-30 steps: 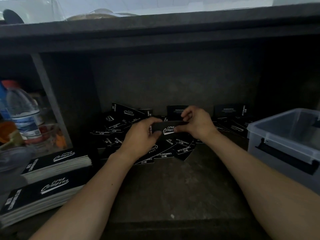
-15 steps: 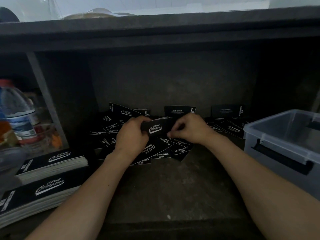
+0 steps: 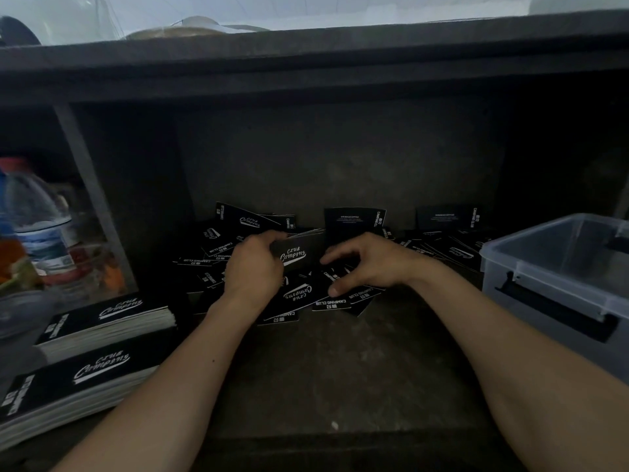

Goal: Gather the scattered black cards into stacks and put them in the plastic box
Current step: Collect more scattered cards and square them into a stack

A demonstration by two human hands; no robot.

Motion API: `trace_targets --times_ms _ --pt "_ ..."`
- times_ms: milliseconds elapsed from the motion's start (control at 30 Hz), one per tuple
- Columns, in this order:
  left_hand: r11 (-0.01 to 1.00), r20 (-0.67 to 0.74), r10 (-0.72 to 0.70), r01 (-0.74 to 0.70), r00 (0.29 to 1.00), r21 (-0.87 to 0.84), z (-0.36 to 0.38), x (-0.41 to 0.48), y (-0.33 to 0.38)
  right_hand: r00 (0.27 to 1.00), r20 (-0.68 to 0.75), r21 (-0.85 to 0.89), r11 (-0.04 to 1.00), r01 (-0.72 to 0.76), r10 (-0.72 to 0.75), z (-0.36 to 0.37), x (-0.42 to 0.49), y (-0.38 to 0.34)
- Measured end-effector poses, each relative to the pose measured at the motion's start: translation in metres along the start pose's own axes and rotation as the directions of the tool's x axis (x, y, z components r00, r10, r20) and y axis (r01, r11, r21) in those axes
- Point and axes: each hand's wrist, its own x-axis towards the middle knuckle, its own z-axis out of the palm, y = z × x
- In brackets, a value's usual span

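The left grip [image 3: 253, 267] pinches a thin stack [image 3: 297, 253] of black cards, held upright on its edge above the loose cards [image 3: 303, 294] strewn at the back of the shelf [image 3: 323, 362]. The right grip [image 3: 367, 264] hangs half spread just beside it, fingers bent over the heap and thumb tip on one card, with nothing lifted that I can see.

From where I stand, the step is feeding one more card into the stack. I'd say slide the card out flat with the thumb rather than clawing at several, since they overlap and look slick. It would help to turn it so the print matches the stack, and to tap the edges square before adding more.

The box [image 3: 544, 284] waits open at the right, near enough for the right grip. Two finished stacks [image 3: 105, 321] sit at the left.
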Motion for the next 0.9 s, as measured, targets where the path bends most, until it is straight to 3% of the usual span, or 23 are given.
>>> trace_targets --times_ms 233,467,567,667,767,900 --pt "0.998 -0.003 -0.045 0.045 0.999 0.033 0.000 0.000 0.000 1.000 -0.001 -0.072 0.997 -0.014 0.014 0.005 0.000 -0.007" --pt "0.998 0.024 -0.063 0.063 0.998 0.004 -0.001 0.001 -0.002 0.993 -0.003 -0.067 0.991 -0.119 0.119 -0.005 -0.003 -0.006" --pt "0.998 0.011 -0.054 0.054 0.999 -0.027 -0.001 0.000 -0.001 0.984 -0.149 0.071 0.994 -0.088 0.097 -0.017 -0.007 -0.002" --pt "0.998 0.005 -0.059 0.059 0.998 -0.034 0.000 0.001 -0.001 0.909 -0.359 0.364 0.928 -0.072 0.212 -0.025 -0.007 -0.002" --pt "0.998 0.029 -0.025 0.027 0.999 -0.057 0.001 0.001 0.000 0.889 -0.330 0.608 0.792 -0.056 0.316 -0.020 -0.002 -0.005" --pt "0.989 0.066 0.091 -0.082 0.994 -0.120 0.002 -0.002 0.004 0.901 -0.291 0.600 0.795 -0.091 0.322 -0.004 0.003 -0.009"
